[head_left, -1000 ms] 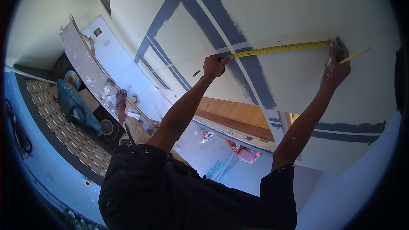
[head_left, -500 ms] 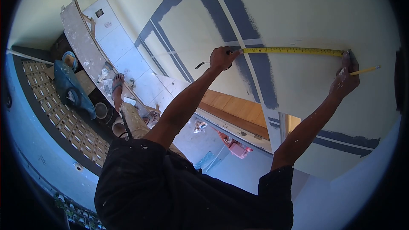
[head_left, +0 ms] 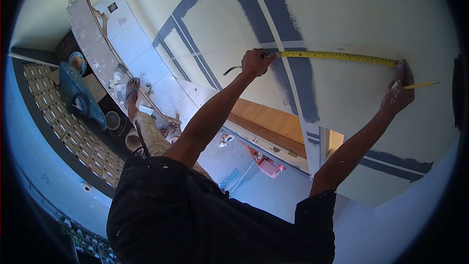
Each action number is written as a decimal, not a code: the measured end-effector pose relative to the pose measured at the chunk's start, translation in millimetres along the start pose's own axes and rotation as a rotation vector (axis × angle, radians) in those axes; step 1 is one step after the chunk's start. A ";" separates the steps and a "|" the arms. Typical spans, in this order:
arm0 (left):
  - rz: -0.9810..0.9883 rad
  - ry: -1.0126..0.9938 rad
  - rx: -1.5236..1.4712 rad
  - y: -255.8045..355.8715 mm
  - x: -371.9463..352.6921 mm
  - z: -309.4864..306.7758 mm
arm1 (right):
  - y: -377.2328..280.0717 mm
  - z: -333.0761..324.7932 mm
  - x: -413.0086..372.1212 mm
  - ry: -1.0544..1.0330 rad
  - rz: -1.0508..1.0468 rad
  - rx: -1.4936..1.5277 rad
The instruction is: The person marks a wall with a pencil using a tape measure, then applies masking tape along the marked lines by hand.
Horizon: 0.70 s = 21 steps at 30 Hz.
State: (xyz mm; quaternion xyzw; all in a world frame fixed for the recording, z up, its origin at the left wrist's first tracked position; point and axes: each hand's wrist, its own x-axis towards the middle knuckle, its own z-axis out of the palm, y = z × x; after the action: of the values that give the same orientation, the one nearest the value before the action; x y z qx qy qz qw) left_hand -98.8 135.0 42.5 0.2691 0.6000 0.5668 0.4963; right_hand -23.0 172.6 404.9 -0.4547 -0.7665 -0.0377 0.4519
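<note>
My left hand (head_left: 256, 62) is closed around the case of a yellow tape measure (head_left: 337, 56), with a dark strap loop hanging from it. The tape runs flat along the pale green wall (head_left: 371, 14), crossing a grey painted stripe (head_left: 288, 58). My right hand (head_left: 398, 93) pins the far end of the tape to the wall. The same hand grips a yellow pencil (head_left: 421, 85) that points right. Both arms are stretched out to the wall, and paint flecks cover the right hand.
A paint-splattered plank (head_left: 95, 44) carries my sandalled foot (head_left: 131, 93). Below it stand paint buckets (head_left: 113, 120) and a blue bag (head_left: 78, 95) beside a patterned floor strip. A wooden door (head_left: 266, 120) and a red object (head_left: 266, 164) lie lower down.
The tape has gone from rising toward the right to sloping slightly down. My right hand with the pencil has slid down and right along the wall; my left hand has shifted slightly right.
</note>
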 end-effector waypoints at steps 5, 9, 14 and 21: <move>0.018 0.010 -0.005 0.2 -0.7 -0.6 | 0.1 -1.1 0.0 -0.021 -0.033 -0.033; -0.012 -0.003 -0.020 0.7 -1.2 -0.8 | 0.4 -1.1 0.6 -0.008 -0.036 -0.064; -0.007 -0.009 -0.015 -3.1 2.2 -0.1 | 3.1 -1.3 1.0 -0.025 -0.066 -0.052; -0.024 -0.022 -0.010 -0.7 2.5 -2.2 | 1.8 -0.9 0.3 -0.019 -0.068 -0.090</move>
State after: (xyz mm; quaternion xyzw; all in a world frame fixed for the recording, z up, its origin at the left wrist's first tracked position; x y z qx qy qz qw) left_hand -101.5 136.2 40.8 0.2657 0.5946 0.5610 0.5111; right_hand -21.1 173.4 405.0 -0.4485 -0.7834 -0.0831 0.4222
